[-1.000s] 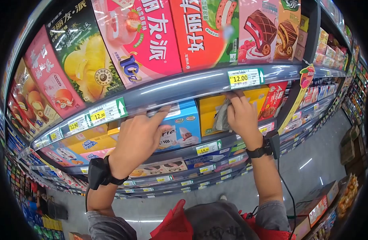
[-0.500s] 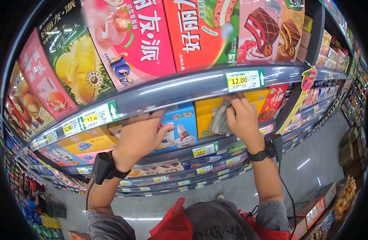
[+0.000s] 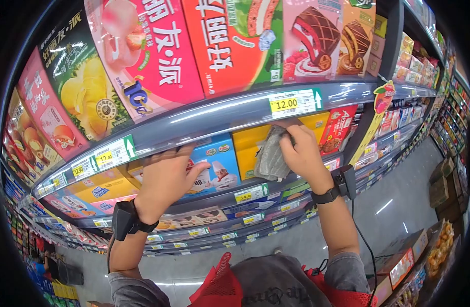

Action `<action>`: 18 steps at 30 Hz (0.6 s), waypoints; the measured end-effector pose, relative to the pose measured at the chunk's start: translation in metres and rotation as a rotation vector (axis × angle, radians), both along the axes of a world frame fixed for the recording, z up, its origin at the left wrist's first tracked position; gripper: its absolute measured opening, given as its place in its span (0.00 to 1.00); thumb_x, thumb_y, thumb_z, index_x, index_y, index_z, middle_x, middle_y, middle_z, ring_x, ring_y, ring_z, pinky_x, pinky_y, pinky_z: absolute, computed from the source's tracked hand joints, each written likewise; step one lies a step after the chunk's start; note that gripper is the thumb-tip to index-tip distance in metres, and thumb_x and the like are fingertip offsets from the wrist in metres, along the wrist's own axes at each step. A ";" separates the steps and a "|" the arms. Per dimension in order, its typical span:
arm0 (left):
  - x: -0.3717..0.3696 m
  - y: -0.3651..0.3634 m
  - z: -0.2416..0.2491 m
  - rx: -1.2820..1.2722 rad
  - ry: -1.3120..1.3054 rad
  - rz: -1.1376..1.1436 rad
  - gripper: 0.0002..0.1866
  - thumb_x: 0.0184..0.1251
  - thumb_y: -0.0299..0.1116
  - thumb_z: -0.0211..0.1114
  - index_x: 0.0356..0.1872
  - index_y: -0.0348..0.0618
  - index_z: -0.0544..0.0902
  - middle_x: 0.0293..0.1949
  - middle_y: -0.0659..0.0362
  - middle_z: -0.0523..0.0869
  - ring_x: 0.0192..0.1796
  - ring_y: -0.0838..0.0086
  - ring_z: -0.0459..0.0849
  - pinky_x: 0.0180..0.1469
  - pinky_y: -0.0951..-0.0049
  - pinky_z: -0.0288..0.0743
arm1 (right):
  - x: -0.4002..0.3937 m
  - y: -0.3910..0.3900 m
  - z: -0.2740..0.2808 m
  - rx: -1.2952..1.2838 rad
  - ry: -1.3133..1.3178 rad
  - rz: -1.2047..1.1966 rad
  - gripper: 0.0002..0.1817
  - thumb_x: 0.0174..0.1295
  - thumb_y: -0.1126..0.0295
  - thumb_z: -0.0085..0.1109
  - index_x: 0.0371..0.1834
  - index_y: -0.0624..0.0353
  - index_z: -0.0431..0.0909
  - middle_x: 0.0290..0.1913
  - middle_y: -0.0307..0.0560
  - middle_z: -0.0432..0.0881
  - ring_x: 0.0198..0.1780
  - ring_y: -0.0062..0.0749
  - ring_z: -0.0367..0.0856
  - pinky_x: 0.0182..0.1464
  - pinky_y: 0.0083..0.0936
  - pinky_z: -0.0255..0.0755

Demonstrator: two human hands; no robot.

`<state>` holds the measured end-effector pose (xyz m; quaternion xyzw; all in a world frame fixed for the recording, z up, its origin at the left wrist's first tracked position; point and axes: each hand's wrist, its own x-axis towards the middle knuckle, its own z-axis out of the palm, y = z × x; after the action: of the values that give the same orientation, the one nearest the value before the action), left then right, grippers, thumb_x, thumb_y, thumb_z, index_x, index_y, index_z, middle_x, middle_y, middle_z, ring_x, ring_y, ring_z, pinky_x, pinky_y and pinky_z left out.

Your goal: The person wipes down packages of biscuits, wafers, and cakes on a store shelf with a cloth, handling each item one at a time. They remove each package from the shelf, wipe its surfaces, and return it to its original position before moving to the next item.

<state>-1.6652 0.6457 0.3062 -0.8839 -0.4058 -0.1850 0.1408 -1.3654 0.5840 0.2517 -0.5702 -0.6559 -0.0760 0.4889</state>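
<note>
My right hand [image 3: 301, 153] grips a folded grey cloth [image 3: 271, 156], which hangs against the front of a yellow box [image 3: 245, 148] on the second shelf. Some of its fingertips lie out of sight behind the cloth. Under the upper shelf's edge, my left hand [image 3: 166, 174] reaches in with its fingers stretched and its thumb apart. It holds nothing and rests by a blue box [image 3: 214, 169] with a chef figure. A price-tagged shelf edge [image 3: 204, 120] runs just above both hands.
Large snack boxes stand on the upper shelf, among them a pink box [image 3: 158, 56] and a red-and-green box [image 3: 209, 61]. A red box [image 3: 337, 130] sits right of the yellow one. Lower shelves carry more packages. Cartons [image 3: 404, 266] line the aisle floor at the right.
The shelf scene has shifted slightly left in view. More of the grey cloth now shows below my right hand, and it hangs lower over the yellow box. My left hand stays under the shelf edge.
</note>
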 end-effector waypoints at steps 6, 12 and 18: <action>0.049 -0.020 0.018 -0.061 0.036 0.036 0.40 0.66 0.63 0.66 0.68 0.40 0.78 0.54 0.41 0.87 0.56 0.49 0.86 0.59 0.52 0.78 | 0.018 -0.020 0.005 0.237 0.147 0.092 0.23 0.59 0.85 0.49 0.57 0.64 0.81 0.58 0.63 0.82 0.60 0.56 0.82 0.62 0.37 0.74; 0.126 -0.013 0.034 -0.211 0.081 -0.058 0.37 0.70 0.61 0.64 0.64 0.36 0.79 0.51 0.43 0.87 0.55 0.49 0.86 0.56 0.54 0.79 | 0.066 -0.038 -0.020 0.343 0.196 -0.063 0.23 0.58 0.86 0.48 0.57 0.66 0.80 0.62 0.59 0.82 0.67 0.52 0.78 0.71 0.37 0.68; 0.156 0.012 0.025 -0.506 -0.145 -0.358 0.35 0.72 0.60 0.64 0.67 0.41 0.77 0.58 0.44 0.85 0.58 0.52 0.84 0.62 0.59 0.75 | 0.071 -0.071 -0.065 0.302 0.407 -0.079 0.22 0.57 0.86 0.46 0.55 0.67 0.80 0.64 0.57 0.81 0.69 0.48 0.77 0.74 0.38 0.64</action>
<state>-1.5096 0.6573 0.3311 -0.9327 -0.2859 -0.1628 -0.1477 -1.2945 0.5127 0.1867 -0.5195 -0.5024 -0.0757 0.6871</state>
